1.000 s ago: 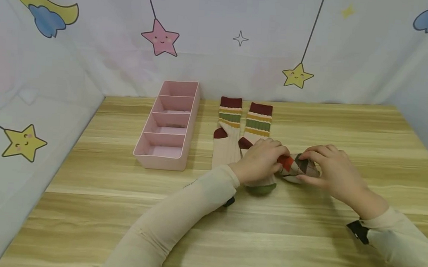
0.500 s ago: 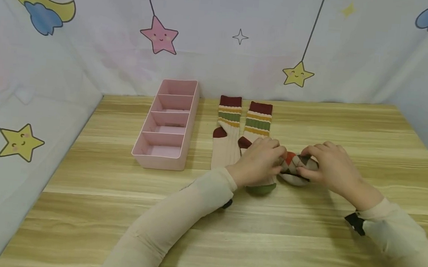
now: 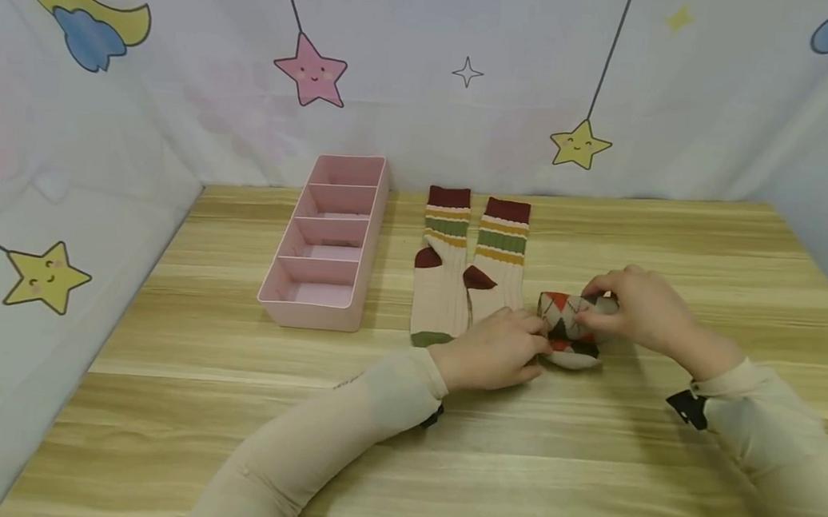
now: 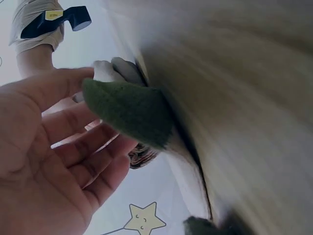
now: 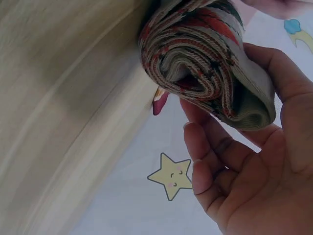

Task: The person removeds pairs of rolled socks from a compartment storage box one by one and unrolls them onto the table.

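A rolled pair of argyle socks, grey with red and dark diamonds, lies on the table right of centre. My right hand pinches its right end between thumb and fingers; the right wrist view shows the spiral end of the rolled socks. My left hand is at the roll's left edge, fingers loosely bent. It covers the toe of one cream striped sock. In the left wrist view that green sock toe stands in front of my left fingers. Another cream striped sock lies flat beside it.
A pink organizer box with several compartments stands left of the socks. The wooden table runs back to a white curtain printed with stars.
My left hand has moved down toward me, off the top of the roll, showing more of the right striped sock. The argyle roll shows more of its left side; my right hand keeps hold.
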The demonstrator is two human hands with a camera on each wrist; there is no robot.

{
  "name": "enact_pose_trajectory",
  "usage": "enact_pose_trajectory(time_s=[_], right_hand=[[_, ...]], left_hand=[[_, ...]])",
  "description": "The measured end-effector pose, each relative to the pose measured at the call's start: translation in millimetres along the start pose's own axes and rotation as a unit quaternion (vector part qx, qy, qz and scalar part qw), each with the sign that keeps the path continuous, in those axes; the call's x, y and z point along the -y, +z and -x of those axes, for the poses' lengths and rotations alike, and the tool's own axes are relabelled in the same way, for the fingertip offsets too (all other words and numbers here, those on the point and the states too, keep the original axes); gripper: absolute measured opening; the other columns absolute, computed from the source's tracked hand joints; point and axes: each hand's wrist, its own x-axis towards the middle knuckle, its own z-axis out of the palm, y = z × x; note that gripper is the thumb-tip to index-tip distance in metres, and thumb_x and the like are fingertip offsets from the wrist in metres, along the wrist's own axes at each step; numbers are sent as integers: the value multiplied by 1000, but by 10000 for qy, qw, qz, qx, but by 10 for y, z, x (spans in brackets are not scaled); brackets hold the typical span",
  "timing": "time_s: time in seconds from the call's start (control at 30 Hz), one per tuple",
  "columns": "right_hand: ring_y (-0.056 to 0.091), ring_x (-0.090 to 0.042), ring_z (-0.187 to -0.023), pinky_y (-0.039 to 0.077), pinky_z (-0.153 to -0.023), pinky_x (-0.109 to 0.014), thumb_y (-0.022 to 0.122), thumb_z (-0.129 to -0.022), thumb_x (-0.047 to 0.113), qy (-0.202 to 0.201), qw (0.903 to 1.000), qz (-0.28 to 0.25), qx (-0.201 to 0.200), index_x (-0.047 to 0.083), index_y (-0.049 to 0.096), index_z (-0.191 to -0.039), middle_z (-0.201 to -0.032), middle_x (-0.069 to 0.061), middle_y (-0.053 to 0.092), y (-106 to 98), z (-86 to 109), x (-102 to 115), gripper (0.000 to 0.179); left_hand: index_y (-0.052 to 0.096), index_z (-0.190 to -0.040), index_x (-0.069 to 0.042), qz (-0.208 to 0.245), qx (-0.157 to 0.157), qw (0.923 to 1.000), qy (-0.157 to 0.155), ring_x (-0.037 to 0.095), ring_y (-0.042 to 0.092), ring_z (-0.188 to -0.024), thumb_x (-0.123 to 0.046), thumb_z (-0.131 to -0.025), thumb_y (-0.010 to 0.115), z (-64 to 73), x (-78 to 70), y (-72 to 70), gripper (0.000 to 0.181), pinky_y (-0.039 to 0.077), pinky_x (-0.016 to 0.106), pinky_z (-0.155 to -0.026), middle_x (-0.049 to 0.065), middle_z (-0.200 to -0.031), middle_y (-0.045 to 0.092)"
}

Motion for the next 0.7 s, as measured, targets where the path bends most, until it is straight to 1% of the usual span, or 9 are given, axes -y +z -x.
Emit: enact_pose_trajectory(time_s=[0.07,0.13,0.23,0.37,0.43,0.53,0.63,0.7], right_hand=[[56,-22,-78,42,-68,-39,76,-80,29,-35,9998,109,-157,8,72,-97,-91,-8,72,11,-8,-13,28],[56,-27,-83,42,-73,-44,77,-79,28,-113,9989,175,-412,9,71,-97,-96,-11,71,31,-10,-23,26],[53,-31,-88,39,-77,-48,80,-76,24,-323,9945,254,-958,11,70,-93,-97,-14,66,82,-7,-46,23],[50,-30,-84,39,-75,-46,83,-70,14,-811,9815,376,-1691,14,70,-82,-90,-10,61,157,-22,-75,17],[50,-27,-81,39,-71,-44,83,-69,10,-1009,9760,461,-1876,14,71,-78,-86,-7,60,188,-32,-78,16],[52,-25,-80,40,-67,-42,83,-69,8,-1160,9720,535,-1972,13,72,-77,-83,-4,62,224,-38,-84,14],[53,-25,-84,39,-68,-42,82,-71,12,-1065,9752,526,-1868,13,73,-80,-85,-3,65,233,-22,-77,13],[53,-26,-87,39,-69,-43,82,-72,16,-966,9787,556,-1724,12,74,-84,-89,-5,67,225,0,-76,15]], left_hand=[[65,-123,-19,21,132,9999,41,13,54,-117,-34,-95,58,1,-1,12,33,42,27,-95,-3,-125,61],[65,-124,-18,56,229,9997,79,12,54,-119,-34,-96,57,1,0,21,33,42,27,-95,-3,-126,61],[64,-125,-18,74,336,9994,98,12,53,-123,-34,-96,56,2,2,34,33,41,28,-97,-4,-128,61],[63,-125,-19,49,365,9993,85,12,53,-123,-34,-96,56,-3,-4,44,33,40,28,-97,-4,-129,61],[63,-126,-19,52,376,9992,87,12,53,-122,-33,-96,56,-5,-7,47,33,40,27,-97,-4,-129,61],[63,-126,-19,117,404,9991,87,12,53,-123,-33,-96,56,0,-2,46,33,40,27,-98,-5,-130,60],[62,-127,-19,214,448,9987,65,13,51,-126,-33,-96,56,9,10,38,34,38,28,-104,-4,-132,59],[61,-129,-19,286,478,9984,57,13,50,-127,-33,-96,57,8,16,34,35,37,29,-107,-4,-133,59]])
